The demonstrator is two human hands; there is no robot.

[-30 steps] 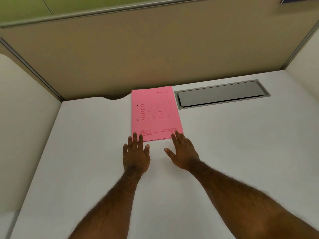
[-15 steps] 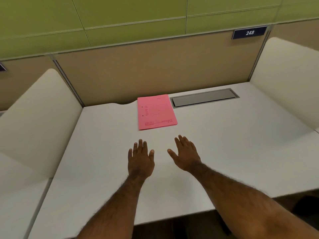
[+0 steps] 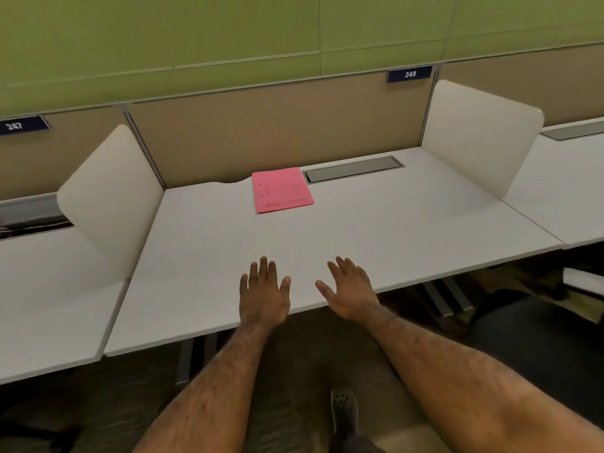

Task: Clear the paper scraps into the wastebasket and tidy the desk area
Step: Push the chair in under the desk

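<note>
Folder [image 3: 281,190] lies well beyond both hands — untouched.

I see a pink paper folder [image 3: 281,189] lying flat and closed just above the frame's centre, at the back of the white desk [image 3: 359,230]; its printed face is up, two punch holes near its left edge; its far edge nearly meets the rear partition.

One pink folder [image 3: 281,189], two white dividers [image 3: 111,197], two number plates [image 3: 409,74], two hands [image 3: 264,295].
</note>
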